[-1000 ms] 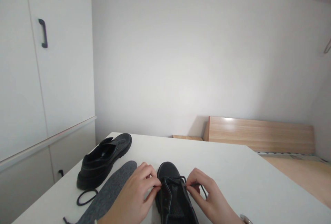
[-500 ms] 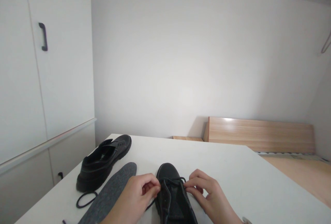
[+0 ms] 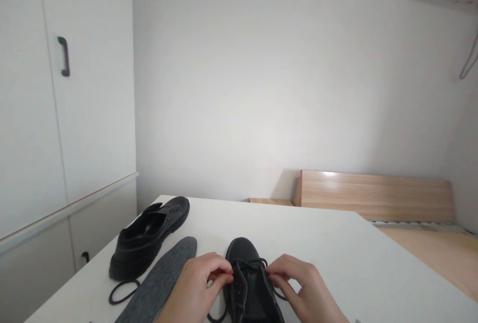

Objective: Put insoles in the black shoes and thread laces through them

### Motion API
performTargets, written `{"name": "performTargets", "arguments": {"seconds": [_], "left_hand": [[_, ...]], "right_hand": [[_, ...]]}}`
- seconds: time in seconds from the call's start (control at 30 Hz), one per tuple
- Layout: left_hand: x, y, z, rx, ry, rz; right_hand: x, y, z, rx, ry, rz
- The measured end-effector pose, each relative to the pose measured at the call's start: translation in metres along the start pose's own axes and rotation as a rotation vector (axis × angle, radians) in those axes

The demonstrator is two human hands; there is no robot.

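A black shoe (image 3: 242, 251) lies on the white table, toe pointing away from me, its opening facing up. Black shoelace (image 3: 252, 262) crosses its front, and loose lengths hang out on both sides. My left hand (image 3: 203, 283) is closed in a pinch at the left eyelet flap of the shoe. On the opposite side, my right hand (image 3: 298, 283) pinches the lace by the right flap; its fingertips partly hide the lace. Left of my left hand lies a grey felt insole (image 3: 168, 268). A second black shoe (image 3: 149, 238), its eyelets without lace, stands beyond the insole.
A loop of black lace (image 3: 125, 290) lies near the left edge of the white table (image 3: 328, 243). A white cabinet (image 3: 93, 104) stands at the left. Behind the table on the right is a wooden headboard (image 3: 373, 193).
My right thumb and fingers have closed in tighter at the right flap, and a length of lace now shows below that hand. My left hand stays at the left flap.
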State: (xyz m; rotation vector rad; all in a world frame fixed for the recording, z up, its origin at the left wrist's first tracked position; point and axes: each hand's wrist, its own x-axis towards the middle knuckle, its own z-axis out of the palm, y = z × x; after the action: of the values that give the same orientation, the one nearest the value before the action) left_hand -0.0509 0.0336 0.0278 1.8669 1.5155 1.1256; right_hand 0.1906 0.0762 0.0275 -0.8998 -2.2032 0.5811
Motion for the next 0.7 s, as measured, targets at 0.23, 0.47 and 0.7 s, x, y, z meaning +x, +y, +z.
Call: {"name": "performTargets", "arguments": {"seconds": [0.23, 0.47, 0.7], "left_hand": [[-0.004, -0.004, 0.003, -0.013, -0.010, 0.038], [-0.015, 0.017, 0.008, 0.047, -0.021, 0.040], [-0.014, 0.048, 0.008, 0.439, -0.118, 0.027]], "right_hand": [[-0.008, -0.020, -0.003, -0.205, -0.129, 0.025], [0.001, -0.034, 0.010, -0.627, -0.245, 0.063], [0.025, -0.075, 0.013, -0.850, -0.376, 0.124]]}}
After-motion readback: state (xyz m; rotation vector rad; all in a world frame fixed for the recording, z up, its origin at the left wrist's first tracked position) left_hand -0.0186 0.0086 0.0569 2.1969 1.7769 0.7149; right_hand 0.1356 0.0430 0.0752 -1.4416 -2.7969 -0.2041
